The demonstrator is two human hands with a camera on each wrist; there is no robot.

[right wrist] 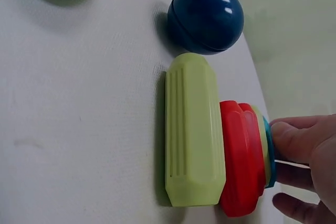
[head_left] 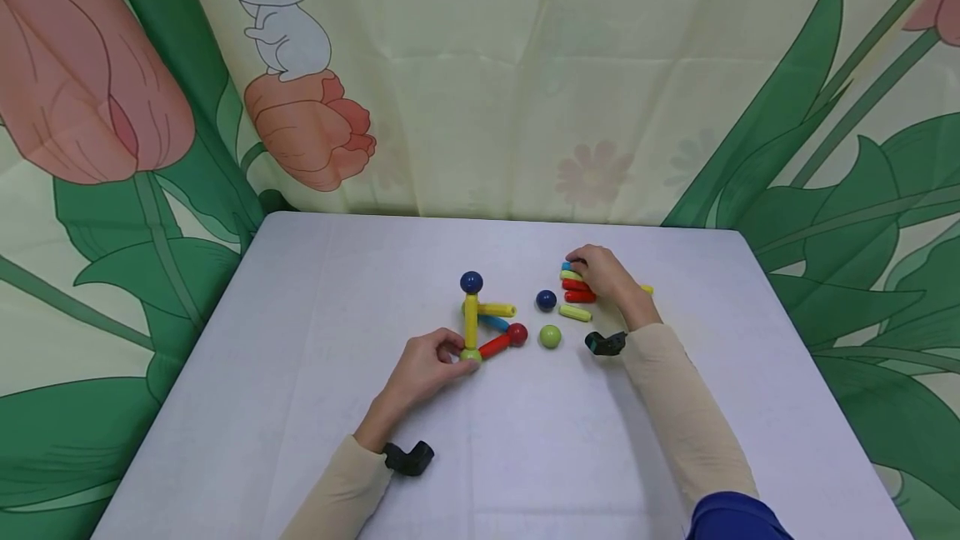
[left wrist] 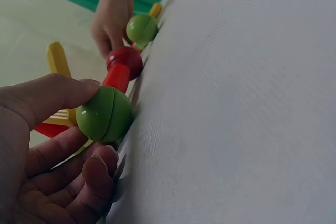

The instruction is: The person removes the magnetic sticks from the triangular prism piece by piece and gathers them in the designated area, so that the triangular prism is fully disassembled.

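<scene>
My left hand (head_left: 427, 369) pinches a green ball (left wrist: 105, 114) at the near corner of a ball-and-rod structure. From that ball a yellow rod (head_left: 471, 325) stands upright, topped by a dark blue ball (head_left: 471, 282). A red rod (head_left: 493, 347) runs from it to a red ball (head_left: 517, 334), and a blue rod (head_left: 493, 323) lies behind. Another yellow rod (head_left: 498, 309) sticks out sideways from the structure. At the far end of a row of loose rods, my right hand (head_left: 606, 273) pinches a short blue rod (right wrist: 270, 153) between thumb and fingers.
Beside the blue rod lie red rods (head_left: 580, 297) and yellow-green rods (head_left: 575, 314). A loose dark blue ball (head_left: 546, 300) and a loose green ball (head_left: 550, 336) sit between the structure and the row. Past my right wrist a yellow piece (head_left: 647, 289) shows on the white table (head_left: 337, 273).
</scene>
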